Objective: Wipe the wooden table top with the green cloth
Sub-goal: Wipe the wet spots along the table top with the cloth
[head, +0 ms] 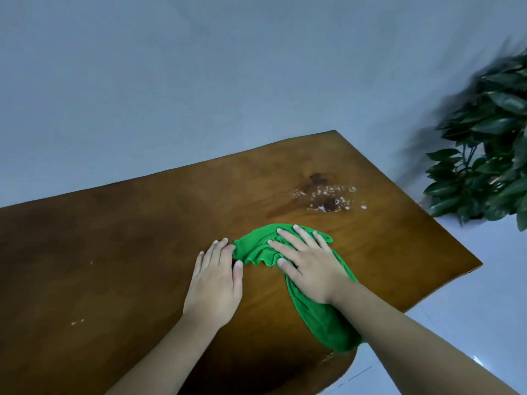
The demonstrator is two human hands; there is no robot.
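A green cloth [319,315] lies crumpled on the wooden table top [128,238], right of centre. My right hand [306,263] presses flat on top of the cloth, fingers spread and pointing away from me. My left hand [216,283] rests flat on the bare wood just left of the cloth, its fingertips touching the cloth's left edge. Beyond the cloth, white crumbs and a dark wet stain [328,198] sit on the table.
A leafy green plant [490,155] stands on the pale floor past the table's right corner. A plain grey wall runs behind the table. A few small white specks [77,322] lie on the near left of the wood.
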